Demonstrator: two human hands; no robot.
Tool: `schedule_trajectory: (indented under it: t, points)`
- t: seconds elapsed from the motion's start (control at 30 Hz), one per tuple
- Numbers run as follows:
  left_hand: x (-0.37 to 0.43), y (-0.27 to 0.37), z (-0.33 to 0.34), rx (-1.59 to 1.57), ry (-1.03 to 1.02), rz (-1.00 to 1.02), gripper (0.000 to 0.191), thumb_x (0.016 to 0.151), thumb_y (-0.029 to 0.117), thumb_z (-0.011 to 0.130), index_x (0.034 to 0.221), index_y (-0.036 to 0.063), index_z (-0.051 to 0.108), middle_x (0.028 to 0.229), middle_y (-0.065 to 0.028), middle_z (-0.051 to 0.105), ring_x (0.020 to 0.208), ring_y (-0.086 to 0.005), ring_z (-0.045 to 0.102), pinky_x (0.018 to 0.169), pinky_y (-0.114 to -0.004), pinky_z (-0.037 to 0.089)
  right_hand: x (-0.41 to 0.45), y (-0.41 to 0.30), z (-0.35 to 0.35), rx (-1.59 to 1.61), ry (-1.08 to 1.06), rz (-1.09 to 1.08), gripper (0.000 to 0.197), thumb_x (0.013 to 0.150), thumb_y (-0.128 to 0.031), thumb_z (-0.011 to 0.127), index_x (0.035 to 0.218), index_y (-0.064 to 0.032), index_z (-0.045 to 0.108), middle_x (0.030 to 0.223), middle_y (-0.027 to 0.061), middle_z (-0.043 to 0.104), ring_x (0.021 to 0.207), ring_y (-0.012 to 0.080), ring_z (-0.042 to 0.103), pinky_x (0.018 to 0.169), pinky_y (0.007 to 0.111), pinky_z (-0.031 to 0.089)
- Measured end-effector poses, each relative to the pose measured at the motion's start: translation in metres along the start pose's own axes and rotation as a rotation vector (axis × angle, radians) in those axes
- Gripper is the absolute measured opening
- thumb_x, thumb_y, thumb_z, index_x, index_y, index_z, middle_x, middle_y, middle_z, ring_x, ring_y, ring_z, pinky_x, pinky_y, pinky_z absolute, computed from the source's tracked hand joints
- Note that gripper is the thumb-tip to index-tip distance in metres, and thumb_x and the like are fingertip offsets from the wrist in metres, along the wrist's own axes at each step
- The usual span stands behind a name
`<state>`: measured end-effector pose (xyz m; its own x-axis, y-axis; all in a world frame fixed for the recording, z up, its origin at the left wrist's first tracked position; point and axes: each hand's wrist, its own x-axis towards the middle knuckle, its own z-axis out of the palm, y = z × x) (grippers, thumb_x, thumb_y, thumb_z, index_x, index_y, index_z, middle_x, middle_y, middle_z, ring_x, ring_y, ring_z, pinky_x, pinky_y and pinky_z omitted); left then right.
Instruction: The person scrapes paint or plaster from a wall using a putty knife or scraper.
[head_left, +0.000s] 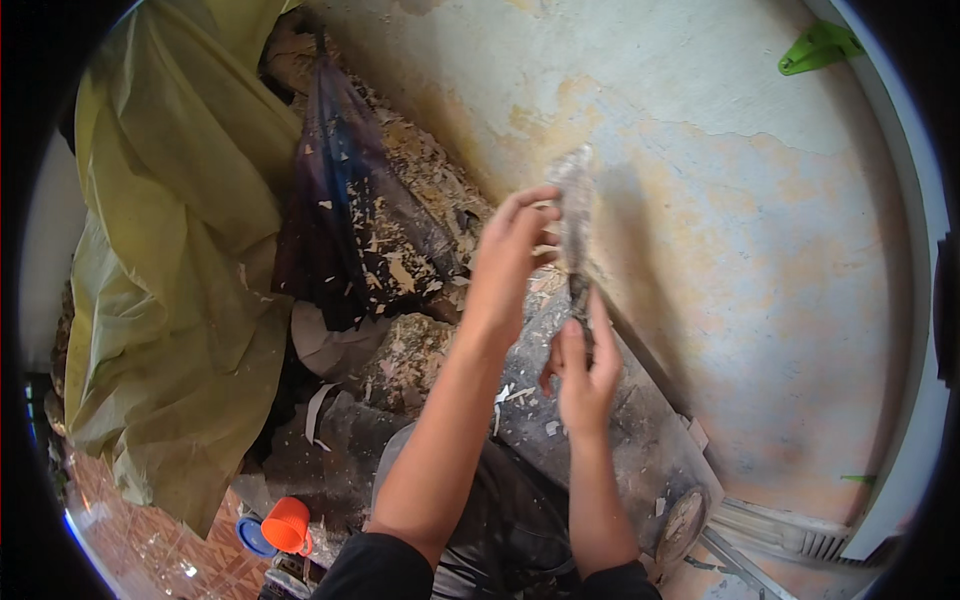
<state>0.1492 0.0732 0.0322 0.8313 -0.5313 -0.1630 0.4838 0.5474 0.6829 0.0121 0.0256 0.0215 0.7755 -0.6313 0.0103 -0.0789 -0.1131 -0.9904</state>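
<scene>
A broad scraper, its flat blade smeared with pale residue, points upward in front of the wall; motion blurs it. My right hand is closed around its dark handle, with the thumb and a finger extended along it. My left hand is at the left edge of the blade, fingers curved and a little apart. Whether those fingertips grip the blade or only brush it is unclear. Behind the tool is the wall, where bare, yellowish patches show below a paler coating with a ragged edge.
A dark folded cloth strewn with paint flakes lies against the wall's foot. Yellow-green sheeting drapes at left. Beneath my arms is a dusty grey surface with scraps. An orange mug, a blue lid and a green bracket are also visible.
</scene>
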Motion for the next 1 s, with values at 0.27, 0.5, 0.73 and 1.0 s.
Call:
schedule_trajectory:
  t: [0.27, 0.5, 0.73, 1.0]
  points:
    - [-0.004, -0.043, 0.009, -0.245, -0.022, -0.093, 0.067, 0.093, 0.014, 0.064, 0.148, 0.0009, 0.028, 0.115, -0.014, 0.056, 0.098, -0.0207, 0.061, 0.089, -0.034, 0.05, 0.017, -0.029, -0.021, -0.117, -0.1, 0.033, 0.047, 0.102, -0.014, 0.045, 0.148, -0.0066, 0.04, 0.064, -0.0015, 0.048, 0.049, 0.0035, 0.038, 0.042, 0.022, 0.035]
    - [0.002, -0.062, 0.005, -0.56, 0.0, -0.159, 0.057, 0.09, 0.007, 0.068, 0.136, -0.0049, 0.037, 0.106, -0.0136, 0.065, 0.095, -0.0176, 0.066, 0.083, -0.031, 0.055, 0.014, -0.018, -0.019, -0.338, -0.054, -0.181, 0.048, 0.098, -0.011, 0.054, 0.144, -0.0051, 0.045, 0.081, 0.0001, 0.058, 0.056, 0.002, 0.043, 0.049, 0.018, 0.035]
    - [-0.009, -0.072, 0.024, -0.397, -0.201, -0.358, 0.029, 0.087, 0.018, 0.074, 0.104, 0.0046, 0.054, 0.1, -0.0092, 0.068, 0.087, -0.015, 0.066, 0.076, -0.029, 0.058, -0.011, -0.032, -0.049, -0.073, 0.233, -0.348, 0.036, 0.096, -0.013, 0.058, 0.127, 0.0048, 0.057, 0.09, 0.0055, 0.061, 0.059, 0.0048, 0.047, 0.05, 0.019, 0.036]
    - [-0.033, -0.097, 0.047, -0.428, -0.572, -0.527, 0.039, 0.094, 0.046, 0.061, 0.105, 0.0091, 0.063, 0.101, -0.0051, 0.069, 0.09, -0.0123, 0.067, 0.08, -0.028, 0.053, 0.043, -0.079, -0.038, 0.112, 0.296, -0.777, 0.042, 0.101, -0.015, 0.045, 0.061, -0.007, 0.036, 0.067, 0.0063, 0.049, 0.055, 0.0137, 0.042, 0.064, 0.033, 0.04]
